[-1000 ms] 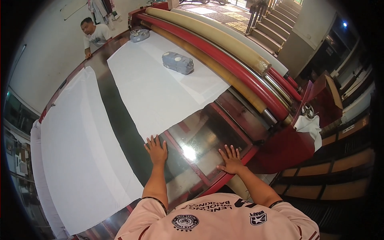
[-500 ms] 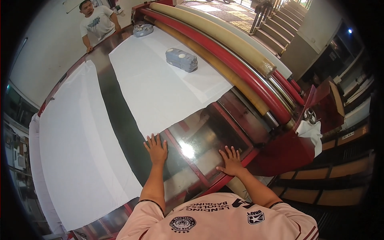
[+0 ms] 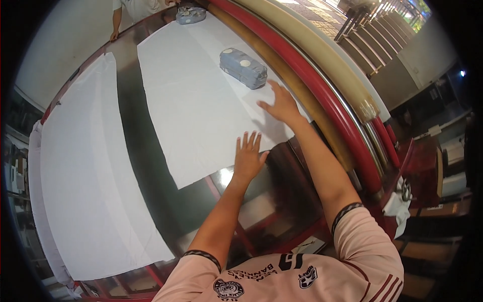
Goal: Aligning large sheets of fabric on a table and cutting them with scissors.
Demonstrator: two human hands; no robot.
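Far L of the near bundle (image 3: 243, 68), a wide white cloth, the L sheet (image 3: 95, 166), lies spread w/ slight creases, its outer edge hanging down. Btwn it and the bundle's own sheet runs a dark strip (image 3: 133, 121) of tabletop. Beyond the bundle and to its L, at the far table edge, stands a co-worker (image 3: 138, 9) in a white shirt, cut off by the frame, w/ one hand (image 3: 114, 36) at the edge. Also beyond the bundle, slightly L, sits the far bundle (image 3: 191, 15), wrapped in similar grey-blue w/ pale spots. Directly under the near bundle is the R sheet (image 3: 186, 100), white, mostly flat; the bundle, an oblong block, rests on its R part. On the near side of the bundle, the L hand (image 3: 248, 155) is palm down, fingers spread, over the sheet's near edge; firm contact can't be told. Just beside the bundle's R end, the R hand (image 3: 283, 104) is spread, thumb apart from fingers, gripping nothing; touch w/ the bundle can't be confirmed. R of the bundle, approx. parallel, run a brown roller (image 3: 336, 147), a red roller (image 3: 358, 151) and a tan roll (image 3: 322, 58). Farthest R and nearer the wearer than the bundle: handwheel (image 3: 405, 189) w/ white rag (image 3: 397, 209) adj.
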